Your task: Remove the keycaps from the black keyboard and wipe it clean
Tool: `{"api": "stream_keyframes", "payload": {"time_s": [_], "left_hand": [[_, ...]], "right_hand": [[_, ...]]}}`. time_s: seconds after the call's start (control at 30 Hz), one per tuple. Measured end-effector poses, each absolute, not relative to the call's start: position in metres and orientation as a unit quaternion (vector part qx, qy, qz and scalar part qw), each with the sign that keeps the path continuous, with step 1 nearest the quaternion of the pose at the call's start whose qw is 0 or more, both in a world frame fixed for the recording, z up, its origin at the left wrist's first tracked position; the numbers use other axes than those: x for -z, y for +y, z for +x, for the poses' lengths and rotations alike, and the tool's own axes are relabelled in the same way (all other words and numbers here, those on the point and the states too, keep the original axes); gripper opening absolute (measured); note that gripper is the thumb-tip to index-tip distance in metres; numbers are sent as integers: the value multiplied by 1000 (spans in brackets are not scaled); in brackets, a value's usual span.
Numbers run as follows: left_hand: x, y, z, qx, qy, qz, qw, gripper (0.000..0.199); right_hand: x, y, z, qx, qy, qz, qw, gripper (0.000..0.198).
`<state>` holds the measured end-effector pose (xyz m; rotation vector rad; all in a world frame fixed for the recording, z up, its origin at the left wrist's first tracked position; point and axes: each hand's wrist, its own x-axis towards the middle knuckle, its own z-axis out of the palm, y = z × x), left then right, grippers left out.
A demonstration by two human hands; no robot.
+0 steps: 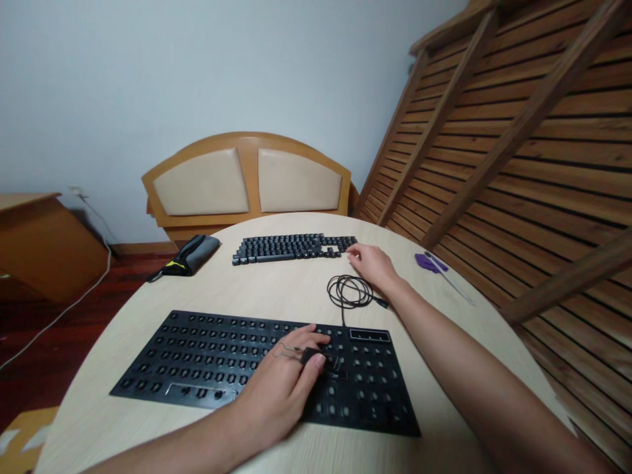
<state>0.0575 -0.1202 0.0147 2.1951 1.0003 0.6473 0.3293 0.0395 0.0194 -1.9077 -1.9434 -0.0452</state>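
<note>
A black keyboard base [207, 352] with its keycaps off lies across the near part of the round table, bare switches showing in rows. My left hand [284, 378] rests on it, right of the middle, with a black-handled wire keycap puller [310, 356] gripped under the thumb. Farther back, loose black keycaps [276, 247] are laid out in keyboard order, with gaps toward the right. Curled fingers of my right hand [371, 263] are pinched at the right end of these keycaps; the small piece at the fingertips is mostly hidden.
The keyboard's coiled black cable [349, 291] lies beside my right forearm. A grey and black pouch [190, 257] sits at the table's left edge. On the right are a purple cloth [431, 262] and a thin white stick [451, 280]. A wooden headboard [251, 174] stands behind the table [148, 441].
</note>
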Motion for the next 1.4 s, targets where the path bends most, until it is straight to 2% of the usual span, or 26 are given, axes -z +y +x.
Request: {"api": "stream_keyframes", "payload": {"time_s": [0.2,0.33,0.37,0.53,0.6,0.67,0.87,1.13,1.4], "left_hand": [[-13,-120,59,-251,382,834,310,31],[-14,-119,59,-254,381,836,303,32],[-14,-119,60,-254,381,836,301,33],[-17,-119,62,-255,392,836,288,34],[-20,-120,65,-259,392,837,281,33],[-24,-121,68,-260,387,841,274,31],[-38,-126,83,-262,342,866,254,23],[-22,-131,87,-317,314,855,264,15],[-25,-131,84,-280,325,862,270,24]], "right_hand": [[-37,-27,325,-39,-735,-642,211,20],[-40,-90,318,-135,-831,-493,217,16],[-39,-103,317,-158,-850,-457,210,22],[-32,-130,320,-232,-885,-379,137,80],[-30,-131,320,-237,-889,-374,115,94],[-29,-130,318,-234,-890,-376,110,98],[-28,-134,310,-209,-895,-372,126,87],[-31,-138,302,-207,-907,-337,144,56],[-28,-136,304,-229,-910,-300,170,41]]}}
